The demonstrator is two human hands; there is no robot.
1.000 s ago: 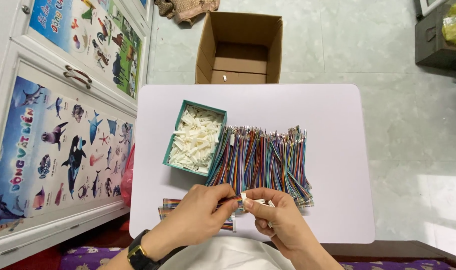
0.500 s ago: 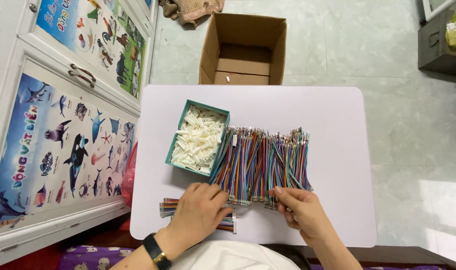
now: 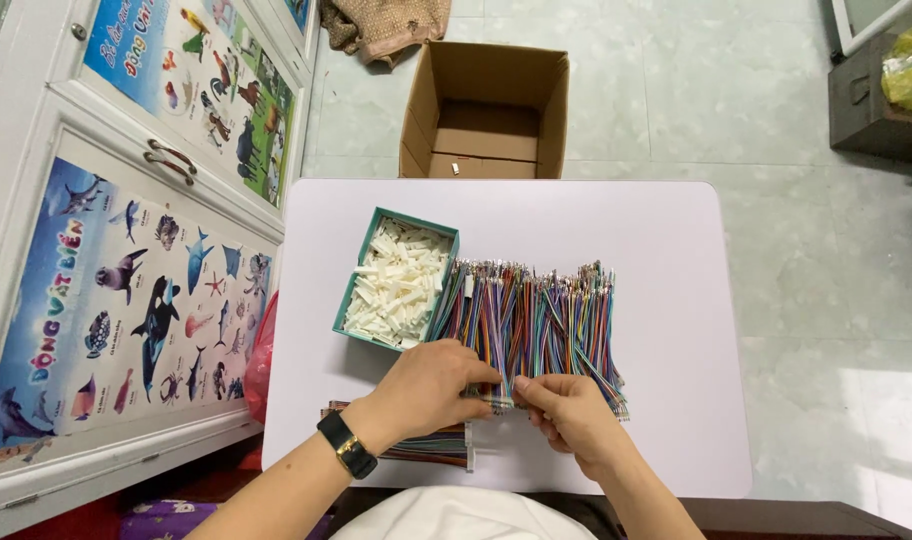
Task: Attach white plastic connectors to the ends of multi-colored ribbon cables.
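Wires [image 3: 531, 325]: many-coloured, cut to one length, laid side by side in a broad row on the white surface [image 3: 656, 230], metal tips at the far end, near ends toward me.

Left hand [image 3: 431, 385]: mine, at the near edge of the row, fingers curled down, thumb and fingertips pinched on a few wire ends. Black watch [image 3: 346, 445] on the wrist.

Right hand [image 3: 566, 410]: mine, just beside the left, fingertips nearly meeting it, also pinched shut on wire ends at the same near edge. Whether it holds anything besides wire, I cannot tell.

Tray [image 3: 446, 235]: teal, rectangular, touching the left side of the row, tilted a little, heaped with small white plastic pieces [image 3: 396, 285].

Bundle [image 3: 431, 445]: more coloured wires, lying crosswise on the near part of the surface under my left forearm, partly hidden.

Box [image 3: 486, 110]: brown cardboard, flaps open, on the tiled floor just beyond the far edge of the surface, one small item inside.

Cabinet [image 3: 126, 200]: white, to my left, doors covered with animal posters, metal handles.

Cloth [image 3: 386, 25]: brown, on the floor behind the box.

Crate [image 3: 871, 110]: dark, far right, with a yellow bag on top.
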